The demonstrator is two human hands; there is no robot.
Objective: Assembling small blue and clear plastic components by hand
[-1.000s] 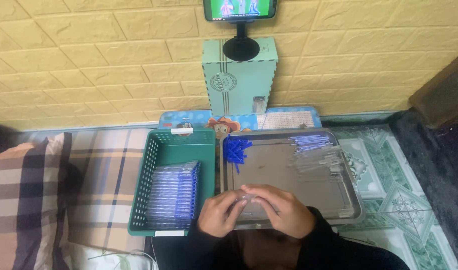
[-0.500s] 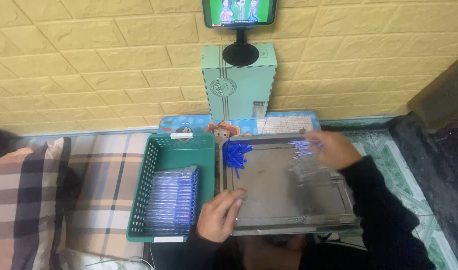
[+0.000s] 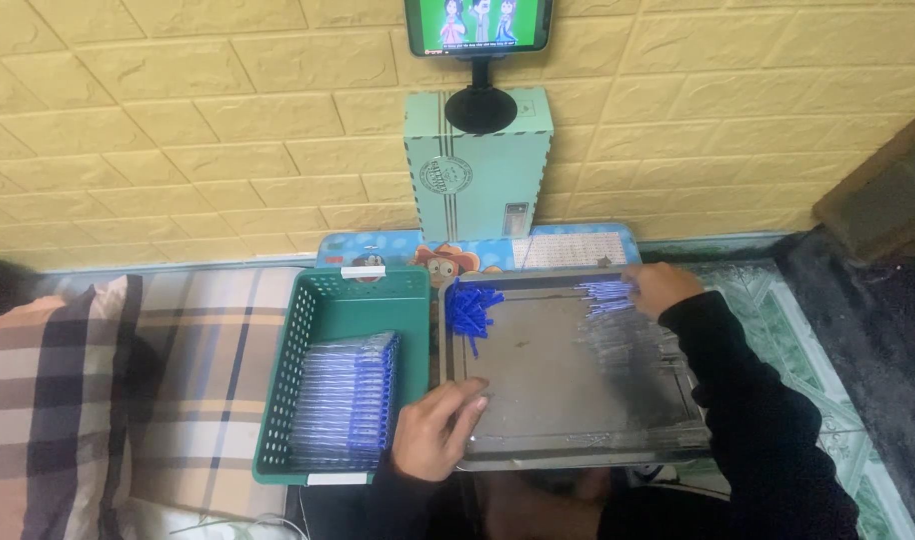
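Note:
A metal tray (image 3: 568, 400) lies in front of me. A heap of small blue caps (image 3: 472, 308) sits in its far left corner, and clear thin tubes with blue tips (image 3: 618, 320) lie along its right side. My right hand (image 3: 658, 287) reaches to the tray's far right corner, fingers closed on the tubes there. My left hand (image 3: 438, 430) rests on the tray's near left edge, fingers curled; whether it holds anything I cannot tell. A green plastic basket (image 3: 318, 300) left of the tray holds a row of finished clear and blue pieces (image 3: 346, 400).
A teal box (image 3: 478, 165) stands against the yellow brick-pattern wall, with a phone on a stand (image 3: 478, 25) above it. A colourful flat board (image 3: 478, 250) lies behind the tray. A plaid cushion (image 3: 48, 400) is on the left, a patterned mat (image 3: 818, 400) on the right.
My hands were together over the tray's near edge a second ago. My right hand has since reached out to the far right corner; the left stayed at the near left edge.

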